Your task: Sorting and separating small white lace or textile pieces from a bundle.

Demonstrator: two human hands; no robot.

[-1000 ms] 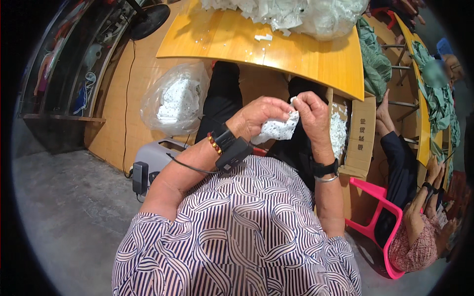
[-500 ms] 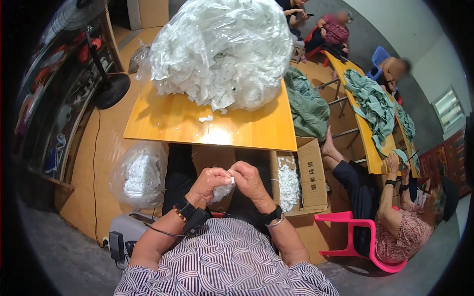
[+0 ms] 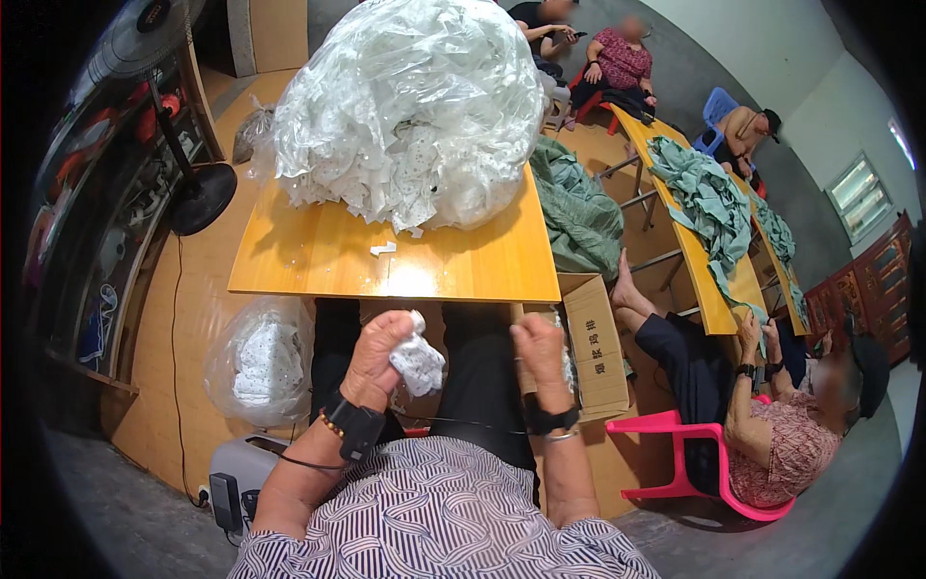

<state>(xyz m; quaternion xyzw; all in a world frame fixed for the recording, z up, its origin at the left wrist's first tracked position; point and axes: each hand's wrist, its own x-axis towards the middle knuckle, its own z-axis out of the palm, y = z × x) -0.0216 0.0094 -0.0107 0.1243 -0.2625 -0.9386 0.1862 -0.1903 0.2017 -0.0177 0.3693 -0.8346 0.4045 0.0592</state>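
Note:
A small white dark-speckled piece of cloth (image 3: 421, 367) hangs from my left hand (image 3: 376, 355), whose fingers are closed on its upper end above my lap. My right hand (image 3: 542, 349) is held apart from it, to the right, fingers curled shut; whatever they may pinch is hidden. Behind that hand stands an open cardboard box (image 3: 599, 343), its inside now mostly covered by my hand and wrist. On the yellow table (image 3: 318, 270) ahead rests a huge clear plastic bag (image 3: 405, 106) full of white speckled pieces, with a small white scrap (image 3: 383, 248) in front of it.
A clear bag of white pieces (image 3: 258, 359) sits on the floor at left, near a standing fan (image 3: 198, 183). At right, a co-worker on a pink chair (image 3: 675, 434) handles green cloth (image 3: 709, 188) on another table. A thin cable crosses my lap.
My hands, together on the cloth before, have parted. The left keeps the cloth and has moved left; the right has swung right toward the box. The view has shifted slightly.

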